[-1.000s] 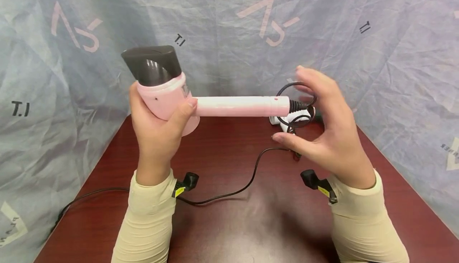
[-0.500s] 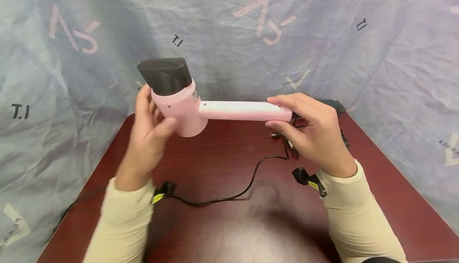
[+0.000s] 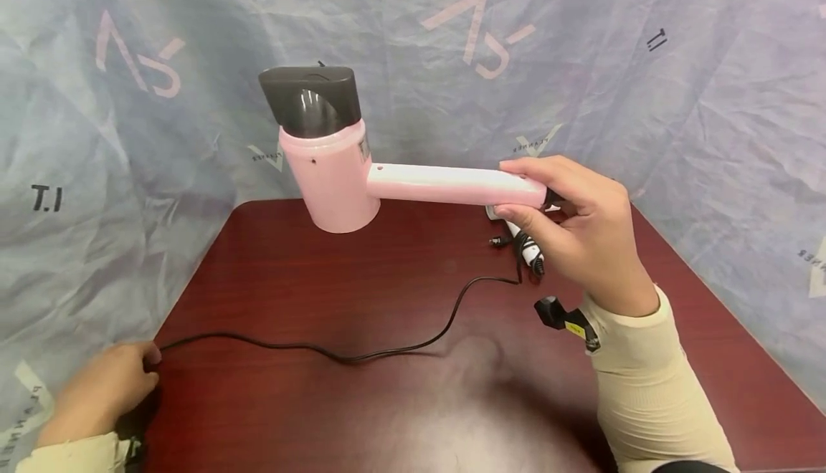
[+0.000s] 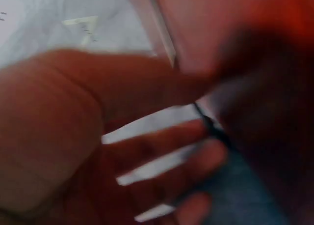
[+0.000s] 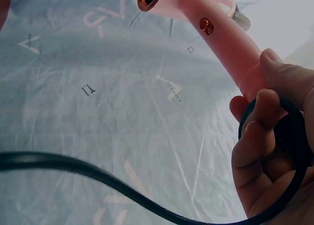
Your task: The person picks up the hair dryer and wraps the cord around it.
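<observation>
In the head view, a pink hair dryer [image 3: 332, 179] with a black flat nozzle [image 3: 312, 100] is held up above the table. My right hand [image 3: 590, 222] grips the end of its handle [image 3: 445, 184] between thumb and fingers. In the right wrist view a loop of its dark cord [image 5: 88, 173] runs round these fingers. My left hand [image 3: 106, 387] is low at the table's left edge, beside the black cord [image 3: 361, 357]. The blurred left wrist view shows its fingers [image 4: 162, 141] fairly straight, the thumb apart from them and the cord near the fingertips.
A white device [image 3: 530, 249] with a wound cord lies on the dark red table [image 3: 277, 265], partly behind my right hand. A metal-tipped plug [image 3: 498, 241] is beside it. Grey printed cloth [image 3: 400, 43] hangs round the table.
My left hand has let go of the hair dryer's body and moved down to the left table edge. My right hand has taken hold of the handle's end and raised the dryer slightly.
</observation>
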`<action>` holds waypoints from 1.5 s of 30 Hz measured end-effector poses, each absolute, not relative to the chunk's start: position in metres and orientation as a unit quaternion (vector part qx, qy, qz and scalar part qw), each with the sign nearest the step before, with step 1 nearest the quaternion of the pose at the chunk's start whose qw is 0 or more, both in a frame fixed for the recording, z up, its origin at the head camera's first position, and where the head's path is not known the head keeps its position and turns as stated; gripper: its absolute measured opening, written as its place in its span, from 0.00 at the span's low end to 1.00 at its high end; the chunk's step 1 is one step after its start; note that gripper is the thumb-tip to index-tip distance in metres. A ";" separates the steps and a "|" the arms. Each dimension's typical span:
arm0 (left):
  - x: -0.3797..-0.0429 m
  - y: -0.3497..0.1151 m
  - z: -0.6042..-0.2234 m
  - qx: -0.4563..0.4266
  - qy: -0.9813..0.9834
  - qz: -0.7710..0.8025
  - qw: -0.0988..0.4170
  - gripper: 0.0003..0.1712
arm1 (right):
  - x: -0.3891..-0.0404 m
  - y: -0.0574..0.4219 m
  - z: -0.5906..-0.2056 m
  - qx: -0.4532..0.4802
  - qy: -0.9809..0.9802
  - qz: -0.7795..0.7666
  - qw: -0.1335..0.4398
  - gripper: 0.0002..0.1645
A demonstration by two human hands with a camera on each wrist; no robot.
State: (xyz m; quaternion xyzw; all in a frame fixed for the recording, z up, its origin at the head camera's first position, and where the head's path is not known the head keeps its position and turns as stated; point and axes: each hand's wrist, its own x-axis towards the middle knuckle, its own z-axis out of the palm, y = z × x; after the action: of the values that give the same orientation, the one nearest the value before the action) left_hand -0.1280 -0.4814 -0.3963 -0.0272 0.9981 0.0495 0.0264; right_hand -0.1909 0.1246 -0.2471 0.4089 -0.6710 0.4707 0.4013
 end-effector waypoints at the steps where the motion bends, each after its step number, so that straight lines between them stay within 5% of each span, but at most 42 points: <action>1: -0.129 -0.485 -0.398 -0.038 0.998 0.055 0.016 0.12 | -0.191 0.125 -0.248 0.409 -0.671 0.471 0.402 0.24; 11: -0.146 -0.497 -0.388 -0.085 0.990 0.044 -0.103 0.03 | -0.187 0.123 -0.249 0.417 -0.655 0.490 0.396 0.23; 17: -0.146 -0.462 -0.376 -0.092 0.940 0.038 -0.327 0.05 | -0.185 0.121 -0.246 0.422 -0.652 0.489 0.397 0.21; 20: -0.151 -0.436 -0.357 -0.055 0.923 0.053 -0.376 0.06 | -0.185 0.122 -0.245 0.410 -0.660 0.482 0.405 0.22; 25: -0.166 -0.394 -0.338 0.006 0.950 0.158 -0.271 0.08 | -0.184 0.124 -0.244 0.401 -0.657 0.491 0.408 0.22; 35: -0.206 -0.300 -0.366 0.069 0.924 0.366 -0.086 0.12 | -0.189 0.125 -0.247 0.407 -0.652 0.493 0.406 0.22; 40: -0.232 -0.276 -0.373 0.070 0.955 0.263 -0.114 0.14 | -0.189 0.124 -0.248 0.418 -0.656 0.484 0.401 0.22; 45: -0.241 -0.261 -0.343 0.130 0.918 0.326 -0.183 0.32 | -0.190 0.127 -0.252 0.412 -0.675 0.455 0.409 0.24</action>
State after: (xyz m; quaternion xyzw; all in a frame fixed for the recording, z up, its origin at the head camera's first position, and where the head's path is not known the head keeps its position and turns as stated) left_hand -0.2407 -0.2608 -0.3428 0.1298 0.9184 0.3257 -0.1832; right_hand -0.1902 0.1275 -0.2518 0.4120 -0.6755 0.4551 0.4086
